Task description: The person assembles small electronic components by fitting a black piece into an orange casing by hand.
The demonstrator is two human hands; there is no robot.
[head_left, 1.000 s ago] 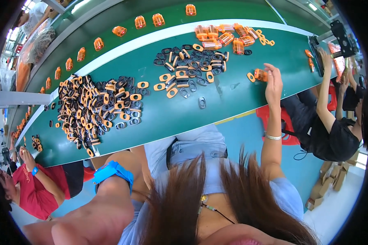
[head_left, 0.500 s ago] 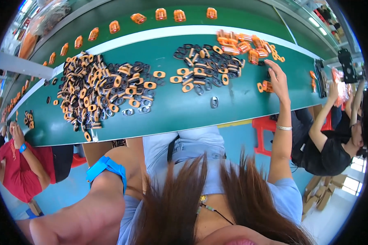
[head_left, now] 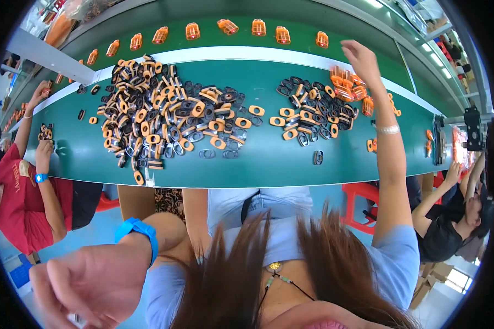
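Observation:
My right hand reaches over the far edge of the green table, fingers stretched forward and slightly bent. No item shows in it. Just beneath it is a pile of clear orange cage-like plastic housings; one more orange housing lies on the belt left of its fingertips. My left hand, with a blue watch band at its wrist, is raised close to the camera below the table edge. Its fingers are blurred, loosely bent and apart, with a small shiny bit among them that I cannot make out.
A large heap of black-and-orange oval rings covers the table's left half; a smaller heap lies right of centre. Spaced orange housings stand along the belt. A person in red works at left, another in black at right.
My right hand has moved up and away from the table toward the belt. My left hand has swung left and its fingers show more. The whole view has shifted.

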